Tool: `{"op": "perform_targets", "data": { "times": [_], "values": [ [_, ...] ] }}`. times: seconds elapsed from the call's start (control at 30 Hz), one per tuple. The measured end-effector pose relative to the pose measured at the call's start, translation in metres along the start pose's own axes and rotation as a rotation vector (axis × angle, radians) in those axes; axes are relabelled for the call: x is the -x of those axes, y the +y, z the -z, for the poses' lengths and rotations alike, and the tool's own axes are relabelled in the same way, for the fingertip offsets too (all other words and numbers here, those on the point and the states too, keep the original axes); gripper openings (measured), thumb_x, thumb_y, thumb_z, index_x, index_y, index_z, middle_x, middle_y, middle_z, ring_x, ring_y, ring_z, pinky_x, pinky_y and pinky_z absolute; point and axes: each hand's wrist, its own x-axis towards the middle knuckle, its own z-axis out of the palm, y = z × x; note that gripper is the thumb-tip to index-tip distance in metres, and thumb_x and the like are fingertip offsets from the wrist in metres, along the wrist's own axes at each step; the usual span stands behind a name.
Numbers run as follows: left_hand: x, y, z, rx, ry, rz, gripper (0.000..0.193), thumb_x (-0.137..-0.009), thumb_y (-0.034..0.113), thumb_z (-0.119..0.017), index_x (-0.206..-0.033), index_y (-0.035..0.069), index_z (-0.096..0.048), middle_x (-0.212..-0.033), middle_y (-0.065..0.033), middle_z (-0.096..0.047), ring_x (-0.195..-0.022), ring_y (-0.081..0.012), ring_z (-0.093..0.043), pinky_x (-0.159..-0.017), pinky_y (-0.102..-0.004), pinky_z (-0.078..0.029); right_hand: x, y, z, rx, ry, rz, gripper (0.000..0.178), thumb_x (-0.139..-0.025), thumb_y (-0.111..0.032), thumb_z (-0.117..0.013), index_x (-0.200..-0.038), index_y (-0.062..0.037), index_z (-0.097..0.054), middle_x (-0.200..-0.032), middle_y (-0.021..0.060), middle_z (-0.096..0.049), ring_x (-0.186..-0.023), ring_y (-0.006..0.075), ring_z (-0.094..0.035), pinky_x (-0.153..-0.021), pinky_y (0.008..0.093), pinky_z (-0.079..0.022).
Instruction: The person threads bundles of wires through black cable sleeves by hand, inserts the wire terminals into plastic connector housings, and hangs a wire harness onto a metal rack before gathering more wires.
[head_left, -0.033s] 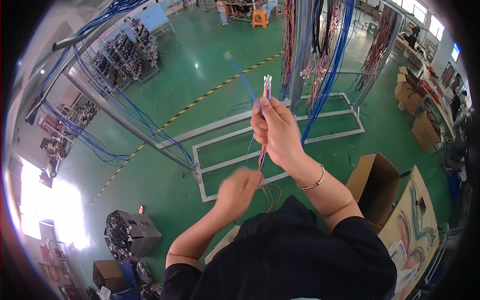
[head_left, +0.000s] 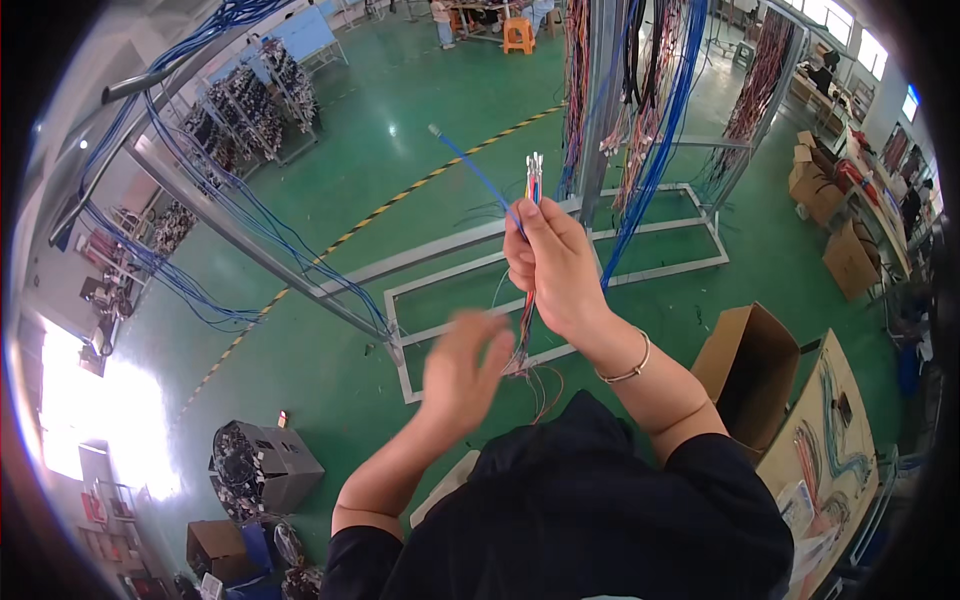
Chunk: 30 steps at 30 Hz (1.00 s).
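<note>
My right hand [head_left: 553, 250] is closed around a bundle of thin coloured wires [head_left: 534, 182], held upright with metal terminals at the top. From the same grip one blue wire [head_left: 478, 173] with a pale tip sticks out to the upper left, apart from the bundle. Below the fist the wires hang down and spread into loose strands near my lap. My left hand [head_left: 460, 365] is just left of these hanging wires, blurred, with thumb and fingers apart and nothing visible in it.
A metal frame [head_left: 440, 258] stands ahead, with blue wires [head_left: 660, 150] and other wire bundles hanging from racks. An open cardboard box [head_left: 745, 370] and a wire-covered board [head_left: 835, 440] are at the right. A grey box [head_left: 285, 468] sits lower left.
My left hand has come away from the hanging wires, up and leftward, its fingers spreading. The blue wire has swung further left. My right hand keeps its grip nearly in place.
</note>
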Motion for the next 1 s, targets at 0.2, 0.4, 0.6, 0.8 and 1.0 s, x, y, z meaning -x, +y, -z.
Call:
{"op": "perform_targets", "data": {
  "times": [0.2,0.4,0.6,0.8,1.0],
  "values": [
    [-0.070,0.040,0.036,0.608,0.345,-0.077,0.036,-0.082,0.004,-0.049,-0.117,0.001,-0.044,-0.091,-0.0089,-0.055,-0.067,-0.0078,-0.051,-0.056,-0.0190,-0.043,0.026,0.009,-0.006,0.238,-0.048,0.080,0.024,-0.091,-0.024,-0.034,-0.079,-0.0054,-0.043,-0.057,-0.0036,-0.032,-0.046,0.0033,-0.024,-0.040,0.0178,-0.022],
    [-0.081,0.043,0.029,0.548,0.187,0.014,0.022,-0.081,0.005,-0.052,-0.101,-0.003,-0.056,-0.076,-0.0056,-0.057,-0.062,-0.0067,-0.049,-0.056,-0.0190,-0.042,0.026,0.008,0.002,0.221,-0.046,0.082,0.023,-0.092,-0.022,-0.032,-0.082,-0.0040,-0.043,-0.061,0.0004,-0.043,-0.047,0.0047,-0.036,-0.042,0.0175,-0.031],
    [-0.091,0.043,0.018,0.522,-0.135,0.076,0.017,-0.083,0.008,-0.049,-0.093,-0.004,-0.057,-0.082,-0.0063,-0.052,-0.068,-0.0096,-0.052,-0.065,-0.0223,-0.043,0.024,-0.001,0.008,0.295,0.012,0.184,0.024,-0.092,-0.021,-0.032,-0.097,-0.0018,-0.046,-0.062,-0.0010,-0.044,-0.050,0.0031,-0.037,-0.043,0.0165,-0.032],
    [-0.147,0.033,-0.007,0.662,-0.128,-0.067,0.030,-0.081,0.016,-0.053,-0.105,-0.002,-0.053,-0.105,-0.0091,-0.052,-0.095,-0.0141,-0.049,-0.080,-0.0249,-0.038,0.051,0.008,0.036,0.594,0.061,0.224,0.027,-0.091,-0.023,-0.033,-0.090,-0.0031,-0.050,-0.061,-0.0030,-0.037,-0.051,0.0045,-0.033,-0.044,0.0196,-0.029],
    [-0.250,0.056,-0.066,0.652,0.187,-0.217,0.024,-0.085,0.021,-0.048,-0.099,0.003,-0.056,-0.083,-0.0080,-0.055,-0.071,-0.0112,-0.049,-0.063,-0.0237,-0.039,0.098,0.032,0.052,0.255,0.284,0.174,0.022,-0.091,-0.021,-0.035,-0.078,-0.0054,-0.045,-0.058,-0.0012,-0.038,-0.048,0.0051,-0.033,-0.042,0.0198,-0.028]
  ]
}}
